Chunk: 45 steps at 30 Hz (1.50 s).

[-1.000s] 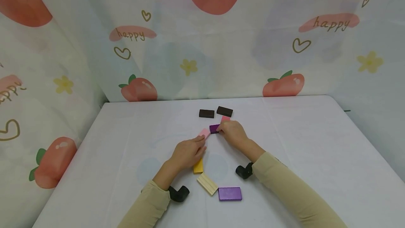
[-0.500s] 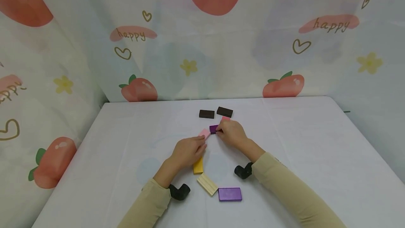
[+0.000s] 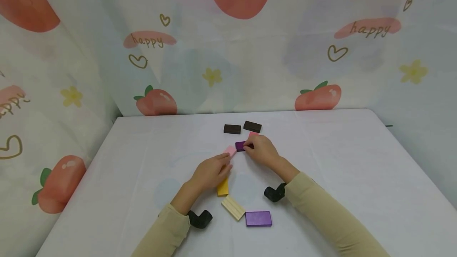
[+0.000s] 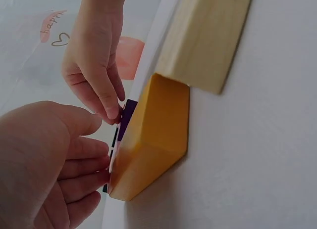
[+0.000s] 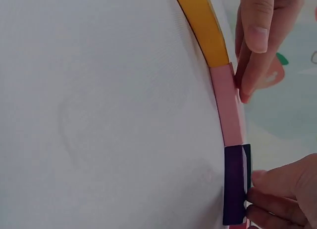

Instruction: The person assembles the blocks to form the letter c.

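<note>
Reaching forward, the left hand (image 3: 211, 171) has loose fingers and thumb apart, touching the pink block (image 3: 231, 150) at its 1 o'clock. Right hand (image 3: 263, 150) is bent onto the purple block (image 3: 239, 146) at its 9; can't tell if it's pinching. Yellow block (image 3: 223, 189) sits around the left one's 5, on the counter (image 3: 321, 142).

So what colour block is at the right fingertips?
Dark purple block, seen best in the right wrist view.

The table (image 3: 357, 162) is white, creased, with faint blue patches. Behind it hangs a pale cloth (image 3: 257, 62) printed with red fruit (image 3: 157, 102), yellow flowers (image 3: 212, 76), thin hearts (image 3: 138, 61) and "happy". Similar cloth (image 3: 43, 70) lines the table's left side. Soft, dull light covers the table.
</note>
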{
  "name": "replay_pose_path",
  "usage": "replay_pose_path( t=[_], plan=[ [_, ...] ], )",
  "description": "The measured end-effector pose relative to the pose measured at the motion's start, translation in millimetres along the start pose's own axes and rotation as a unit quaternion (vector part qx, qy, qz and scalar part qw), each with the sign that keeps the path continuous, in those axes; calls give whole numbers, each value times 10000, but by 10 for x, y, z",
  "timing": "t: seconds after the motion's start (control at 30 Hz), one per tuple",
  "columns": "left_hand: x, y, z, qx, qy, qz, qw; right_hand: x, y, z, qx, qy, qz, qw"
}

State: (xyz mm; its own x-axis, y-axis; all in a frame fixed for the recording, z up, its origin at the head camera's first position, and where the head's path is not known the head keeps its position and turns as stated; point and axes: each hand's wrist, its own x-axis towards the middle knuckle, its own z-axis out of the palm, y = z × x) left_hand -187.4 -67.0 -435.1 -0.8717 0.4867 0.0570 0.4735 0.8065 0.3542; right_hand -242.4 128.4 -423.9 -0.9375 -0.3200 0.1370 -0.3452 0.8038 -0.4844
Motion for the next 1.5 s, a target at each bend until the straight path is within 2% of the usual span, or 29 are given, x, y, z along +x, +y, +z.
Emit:
replay_pose_path(
  t=[0.13, 0.23, 0.4, 0.53, 0.6, 0.7, 0.83, 0.97, 1.03, 1.1, 1.2, 1.27, 1.37, 1.5],
  plan=[
    [-39, -24, 0, -134, 94, 77, 9998, 20, -15, -2, 399, 122, 43, 9991],
    [-86, -16, -12, -145, 127, 195, 9996, 32, -3, -7, 482, 345, 103, 9982],
    [-219, 49, -26, -160, 121, 715, 9972, 64, 128, -52, 511, 717, 321, 9956],
    [-343, 100, -3, -163, 123, 1117, 9935, 105, 267, -108, 486, 703, 538, 9949],
    [-405, 131, 20, -76, 170, 1335, 9909, 128, 322, -133, 381, 684, 512, 9956],
    [-503, 206, 59, 125, 268, 1824, 9828, 164, 386, -153, 138, 644, 346, 9972],
    [-634, 333, 95, 348, 385, 2590, 9645, 194, 424, -156, -74, 407, 190, 9990],
    [-731, 440, 107, 627, 460, 3115, 9470, 211, 420, -137, -87, 119, 78, 9999],
    [-765, 495, 111, 803, 322, 3297, 9401, 222, 411, -124, -75, 59, -19, 10000],
    [-787, 557, 116, 955, 35, 3422, 9347, 238, 405, -103, -102, 48, -128, 9999],
    [-807, 640, 128, 1151, -502, 3494, 9285, 263, 388, -80, -162, 75, -275, 9995],
    [-812, 676, 146, 1252, -725, 3519, 9248, 269, 381, -72, -189, 84, -315, 9993],
    [-815, 696, 177, 1321, -880, 3537, 9218, 275, 386, -63, -227, 72, -288, 9993],
    [-808, 697, 204, 1320, -966, 3501, 9223, 264, 431, -70, -276, 35, -115, 9995]
  ],
)
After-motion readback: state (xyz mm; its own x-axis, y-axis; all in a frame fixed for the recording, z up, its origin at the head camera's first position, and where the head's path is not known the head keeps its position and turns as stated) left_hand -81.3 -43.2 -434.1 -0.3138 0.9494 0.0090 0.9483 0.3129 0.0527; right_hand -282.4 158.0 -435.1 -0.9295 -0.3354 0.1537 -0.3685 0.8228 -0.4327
